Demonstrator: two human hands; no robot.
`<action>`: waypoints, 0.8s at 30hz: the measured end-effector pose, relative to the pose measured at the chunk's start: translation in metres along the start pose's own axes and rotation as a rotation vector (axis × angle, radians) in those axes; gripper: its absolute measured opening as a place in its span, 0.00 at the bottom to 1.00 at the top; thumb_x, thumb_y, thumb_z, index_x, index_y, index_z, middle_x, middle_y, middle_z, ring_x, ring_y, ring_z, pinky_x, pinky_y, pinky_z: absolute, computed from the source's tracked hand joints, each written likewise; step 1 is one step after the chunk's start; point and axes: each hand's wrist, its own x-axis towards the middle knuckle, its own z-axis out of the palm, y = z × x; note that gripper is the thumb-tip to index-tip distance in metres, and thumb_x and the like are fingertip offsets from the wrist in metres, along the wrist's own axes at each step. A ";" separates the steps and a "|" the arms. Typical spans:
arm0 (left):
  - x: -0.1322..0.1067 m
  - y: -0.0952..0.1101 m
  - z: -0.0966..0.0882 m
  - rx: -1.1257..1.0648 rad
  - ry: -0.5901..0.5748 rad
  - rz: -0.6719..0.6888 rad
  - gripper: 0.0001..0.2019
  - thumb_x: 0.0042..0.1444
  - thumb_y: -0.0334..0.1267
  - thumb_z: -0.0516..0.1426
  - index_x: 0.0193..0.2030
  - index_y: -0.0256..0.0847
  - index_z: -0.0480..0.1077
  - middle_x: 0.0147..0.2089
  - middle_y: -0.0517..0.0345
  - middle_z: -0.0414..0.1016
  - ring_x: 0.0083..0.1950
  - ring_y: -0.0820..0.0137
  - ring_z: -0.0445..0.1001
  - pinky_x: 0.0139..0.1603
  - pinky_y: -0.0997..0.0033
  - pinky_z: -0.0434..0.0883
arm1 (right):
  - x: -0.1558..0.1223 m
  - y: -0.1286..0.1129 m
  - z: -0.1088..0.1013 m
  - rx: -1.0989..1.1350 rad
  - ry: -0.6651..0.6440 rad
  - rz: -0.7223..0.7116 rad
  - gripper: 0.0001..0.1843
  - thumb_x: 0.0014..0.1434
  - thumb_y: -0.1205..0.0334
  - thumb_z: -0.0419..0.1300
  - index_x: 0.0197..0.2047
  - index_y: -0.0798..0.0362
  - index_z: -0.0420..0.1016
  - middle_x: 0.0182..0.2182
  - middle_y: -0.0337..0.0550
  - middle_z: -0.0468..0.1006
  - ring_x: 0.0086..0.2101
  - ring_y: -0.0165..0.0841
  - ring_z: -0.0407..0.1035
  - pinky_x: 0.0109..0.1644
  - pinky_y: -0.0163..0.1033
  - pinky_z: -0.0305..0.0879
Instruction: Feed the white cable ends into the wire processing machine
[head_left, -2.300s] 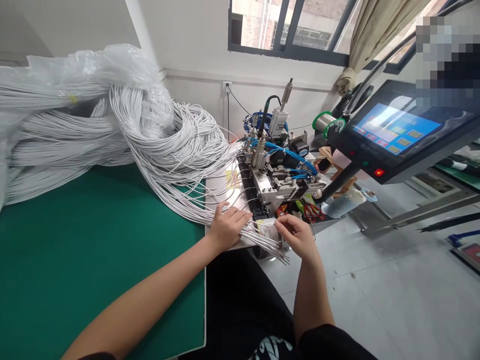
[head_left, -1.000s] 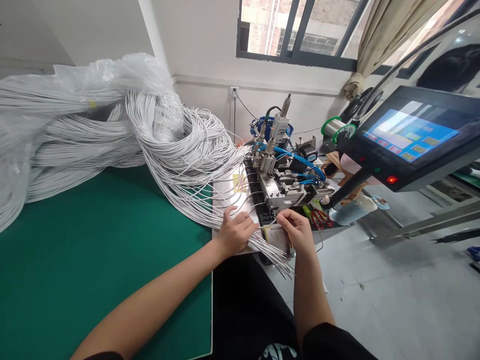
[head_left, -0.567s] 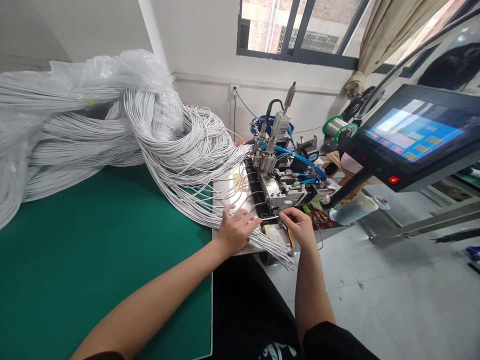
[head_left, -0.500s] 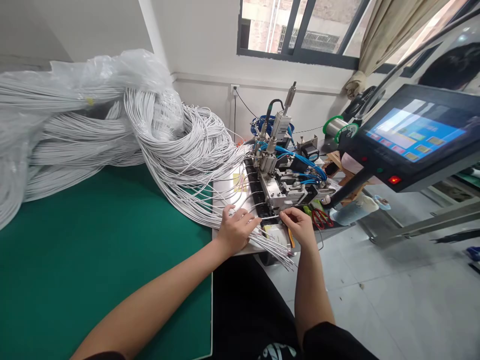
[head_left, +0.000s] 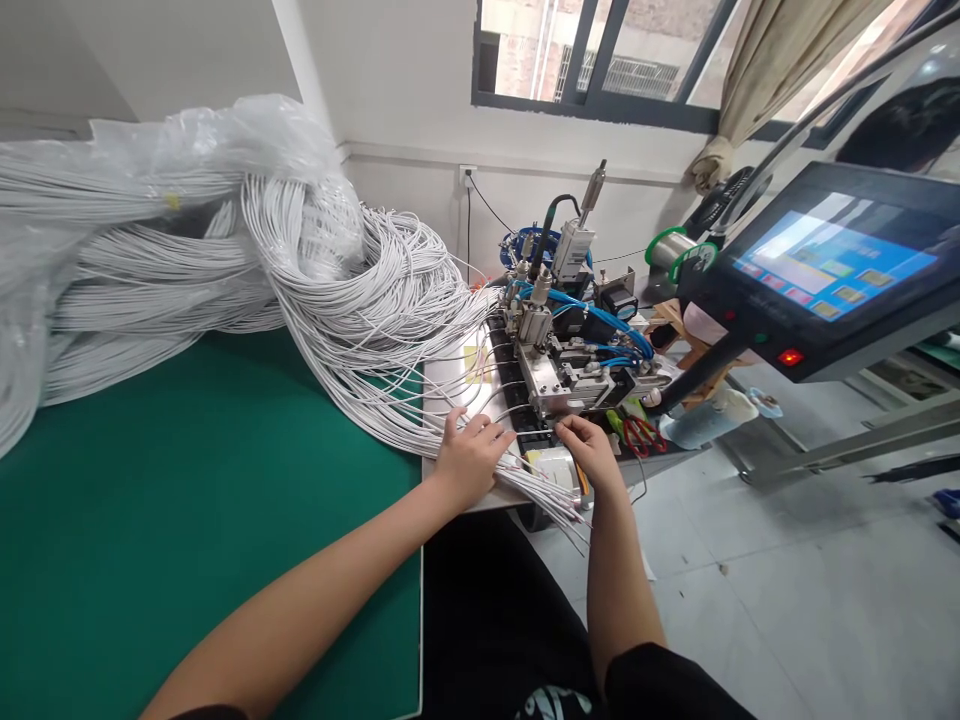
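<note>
My right hand (head_left: pixel 589 448) pinches the tip of a white cable (head_left: pixel 534 433) at the near end of the benchtop machine (head_left: pixel 551 375). The cable runs across to my left hand (head_left: pixel 471 460), whose fingers are bent over it and over the loose bundle of cable ends (head_left: pixel 544 492). That bundle passes under the left palm and fans out past the bench edge. Other single cables lie across the machine's black rail (head_left: pixel 517 400), side by side. A roll of clear tape (head_left: pixel 555 465) stands just below the held cable.
A large heap of white cables (head_left: pixel 390 290), partly in clear plastic, covers the back of the green mat (head_left: pixel 225 520). Red-handled scissors (head_left: pixel 643 436) lie right of the machine. A touchscreen (head_left: pixel 836 265) and solder wire spool (head_left: pixel 671 255) stand at right.
My right hand has shifted slightly left with the cable end, along the machine's near edge. My left hand stays almost in place. The machine's upright cylinder appears slightly further right.
</note>
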 end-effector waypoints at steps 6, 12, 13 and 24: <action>0.000 -0.001 -0.001 -0.024 -0.039 -0.008 0.24 0.46 0.26 0.56 0.52 0.44 0.70 0.50 0.54 0.78 0.52 0.59 0.71 0.61 0.46 0.50 | 0.006 0.007 0.007 0.192 -0.012 0.116 0.13 0.48 0.56 0.59 0.19 0.52 0.62 0.18 0.33 0.58 0.22 0.27 0.50 0.27 0.34 0.46; 0.001 0.000 -0.004 -0.056 -0.031 0.010 0.23 0.45 0.27 0.56 0.51 0.42 0.71 0.49 0.54 0.78 0.51 0.60 0.72 0.62 0.50 0.52 | 0.004 0.010 0.015 0.382 0.022 0.213 0.10 0.43 0.60 0.58 0.18 0.52 0.60 0.17 0.32 0.54 0.21 0.26 0.47 0.26 0.35 0.43; 0.001 0.000 -0.004 -0.057 -0.028 0.011 0.24 0.44 0.26 0.56 0.51 0.42 0.71 0.49 0.55 0.78 0.51 0.61 0.72 0.62 0.51 0.53 | 0.003 0.010 0.015 0.386 0.026 0.217 0.10 0.43 0.60 0.58 0.17 0.52 0.60 0.17 0.32 0.54 0.21 0.26 0.47 0.25 0.35 0.43; 0.000 -0.001 -0.003 -0.049 -0.020 0.011 0.23 0.43 0.26 0.56 0.50 0.39 0.72 0.50 0.52 0.78 0.52 0.61 0.71 0.56 0.56 0.61 | -0.015 0.013 0.005 0.218 0.146 0.147 0.22 0.50 0.43 0.64 0.23 0.53 0.67 0.19 0.34 0.62 0.22 0.27 0.53 0.25 0.34 0.49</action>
